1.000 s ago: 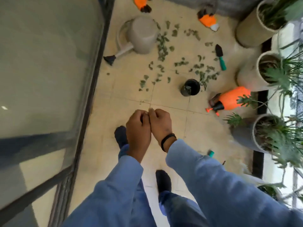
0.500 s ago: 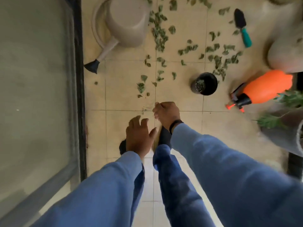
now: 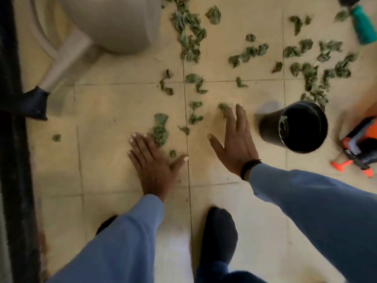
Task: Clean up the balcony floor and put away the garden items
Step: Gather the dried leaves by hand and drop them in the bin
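Several dry green leaves (image 3: 189, 48) lie scattered over the beige floor tiles (image 3: 114, 103). My left hand (image 3: 153, 164) is spread flat low over the floor, fingertips at a leaf clump (image 3: 161, 131). My right hand (image 3: 234, 144) is open with fingers straight, its fingertips touching a small leaf (image 3: 223, 108). Neither hand holds anything. A small black pot (image 3: 299, 127) stands just right of my right hand, with a bit of leaf inside. An orange spray bottle (image 3: 361, 144) lies at the right edge.
A beige watering can (image 3: 106, 23) with a black spout tip lies on its side at the upper left, beside the dark door track (image 3: 14, 139). A trowel with a green handle (image 3: 363, 27) lies at the top right. My dark-socked feet (image 3: 218, 237) stand on the tiles below.
I have bent much closer to the floor. My hands, clasped together a second ago, have parted and opened, and both have reached forward down to the leaves.
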A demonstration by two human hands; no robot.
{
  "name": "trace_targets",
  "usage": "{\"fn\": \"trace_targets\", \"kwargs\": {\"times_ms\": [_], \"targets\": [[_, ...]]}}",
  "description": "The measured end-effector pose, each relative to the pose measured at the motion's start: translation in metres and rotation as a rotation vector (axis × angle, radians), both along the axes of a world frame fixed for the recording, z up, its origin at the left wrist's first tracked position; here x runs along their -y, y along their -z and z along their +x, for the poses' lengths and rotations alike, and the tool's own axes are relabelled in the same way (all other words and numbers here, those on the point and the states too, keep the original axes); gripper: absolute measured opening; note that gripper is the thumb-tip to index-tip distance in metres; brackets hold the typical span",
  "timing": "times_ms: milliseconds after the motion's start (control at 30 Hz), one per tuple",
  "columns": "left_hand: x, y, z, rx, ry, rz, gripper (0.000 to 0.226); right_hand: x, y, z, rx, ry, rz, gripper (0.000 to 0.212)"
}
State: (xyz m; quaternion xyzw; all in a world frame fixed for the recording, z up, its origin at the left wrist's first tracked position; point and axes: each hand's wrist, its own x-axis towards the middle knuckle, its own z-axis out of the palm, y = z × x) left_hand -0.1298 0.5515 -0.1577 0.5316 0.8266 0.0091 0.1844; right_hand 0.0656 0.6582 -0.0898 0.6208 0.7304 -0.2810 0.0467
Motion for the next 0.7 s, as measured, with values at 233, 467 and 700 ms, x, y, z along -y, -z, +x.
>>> {"fn": "trace_targets", "kwargs": {"times_ms": [233, 467, 700], "targets": [[-0.122, 0.021, -0.010, -0.028, 0.211, 0.236, 0.118, -0.069, 0.034, -0.008, 0.009, -0.230, 0.178, 0.092], [-0.136, 0.024, -0.013, 0.125, 0.156, 0.419, 0.110, -0.119, 0.012, -0.037, -0.049, -0.455, 0.108, 0.090], [-0.058, 0.021, -0.109, -0.136, -0.448, 0.527, 0.080, -0.090, 0.026, -0.036, -0.114, -0.246, 0.270, 0.088]]}}
